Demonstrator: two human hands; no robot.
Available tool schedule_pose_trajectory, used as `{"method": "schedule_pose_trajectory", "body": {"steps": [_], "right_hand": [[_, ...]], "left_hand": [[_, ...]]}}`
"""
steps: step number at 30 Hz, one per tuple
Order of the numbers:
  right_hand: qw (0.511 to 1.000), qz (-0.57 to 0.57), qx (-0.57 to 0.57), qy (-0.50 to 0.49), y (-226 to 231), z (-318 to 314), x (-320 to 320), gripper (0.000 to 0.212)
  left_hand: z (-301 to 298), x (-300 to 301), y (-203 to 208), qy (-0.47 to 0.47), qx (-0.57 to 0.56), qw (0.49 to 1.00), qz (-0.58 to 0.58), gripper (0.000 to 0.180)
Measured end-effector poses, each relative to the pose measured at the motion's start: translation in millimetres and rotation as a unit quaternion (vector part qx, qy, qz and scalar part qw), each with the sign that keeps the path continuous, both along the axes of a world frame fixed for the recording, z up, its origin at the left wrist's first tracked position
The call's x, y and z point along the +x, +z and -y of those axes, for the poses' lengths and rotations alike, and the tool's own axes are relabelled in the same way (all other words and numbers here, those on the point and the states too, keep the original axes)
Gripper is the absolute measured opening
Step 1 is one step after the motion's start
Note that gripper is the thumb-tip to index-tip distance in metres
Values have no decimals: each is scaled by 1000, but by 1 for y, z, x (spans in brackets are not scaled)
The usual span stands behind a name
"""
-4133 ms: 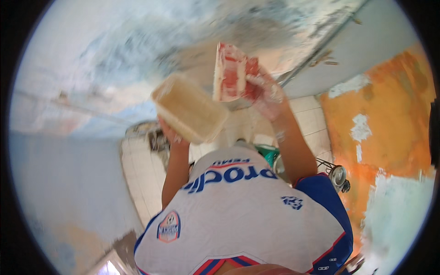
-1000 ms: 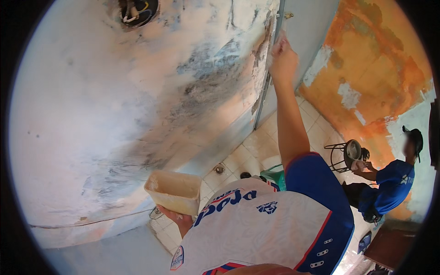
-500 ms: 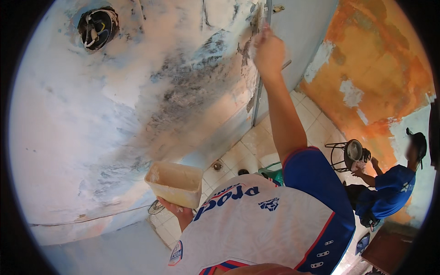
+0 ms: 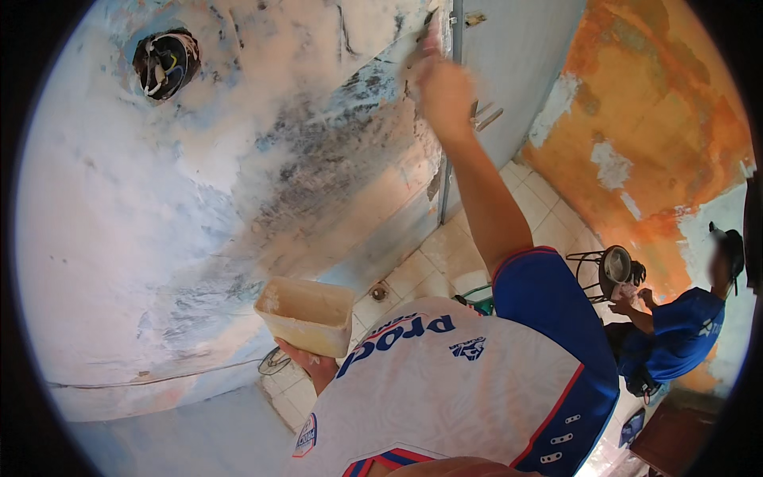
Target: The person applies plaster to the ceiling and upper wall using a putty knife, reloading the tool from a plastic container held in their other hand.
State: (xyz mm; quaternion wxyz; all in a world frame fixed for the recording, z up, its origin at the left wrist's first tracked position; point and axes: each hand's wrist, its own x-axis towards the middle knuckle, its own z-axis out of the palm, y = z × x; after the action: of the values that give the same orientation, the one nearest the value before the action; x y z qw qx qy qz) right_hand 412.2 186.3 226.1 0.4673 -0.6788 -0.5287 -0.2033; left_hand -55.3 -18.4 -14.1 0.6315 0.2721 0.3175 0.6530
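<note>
My left hand (image 4: pixel 308 364) is closed on the lower side of a cream rectangular plastic tub (image 4: pixel 300 324), with pale residue smeared on its inner walls. It is held beside my chest, in front of the wall. My right hand (image 4: pixel 447 97), arm stretched far up, is closed in a blurred grip on a slim reddish tool (image 4: pixel 430 41); motion hides its exact kind. The tool is at the patchy wall (image 4: pixel 214 179), next to the grey metal door frame (image 4: pixel 457 48). Dark, rough patches and pale, smoothed areas mark this wall.
An open round hole with wires (image 4: pixel 167 65) is in the wall at upper left. A cable (image 4: pixel 159 379) runs along it lower down. At right, a person in a blue shirt (image 4: pixel 675 334) crouches by a stool bearing a bowl (image 4: pixel 616 264). Behind stands an orange, patchy wall (image 4: pixel 644 111).
My right hand with the tool has moved left and slightly down, away from the door frame over the wall. The tub is nearly still.
</note>
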Motion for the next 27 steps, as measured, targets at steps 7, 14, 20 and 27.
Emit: {"method": "schedule_pose_trajectory", "body": {"steps": [7, 14, 20, 27], "right_hand": [[988, 23, 41, 150, -37, 50, -89, 30], [1000, -5, 26, 0, 3, 17, -12, 26], [981, 58, 81, 169, -61, 52, -121, 37], [993, -63, 93, -45, 17, 28, -1, 26]], "left_hand": [[0, 18, 32, 9, -21, 992, 123, 73], [-1, 8, 4, 22, -56, 987, -146, 72], [-5, 29, 30, 56, -68, 996, 32, 71], [2, 22, 25, -15, -92, 996, -8, 69]]}}
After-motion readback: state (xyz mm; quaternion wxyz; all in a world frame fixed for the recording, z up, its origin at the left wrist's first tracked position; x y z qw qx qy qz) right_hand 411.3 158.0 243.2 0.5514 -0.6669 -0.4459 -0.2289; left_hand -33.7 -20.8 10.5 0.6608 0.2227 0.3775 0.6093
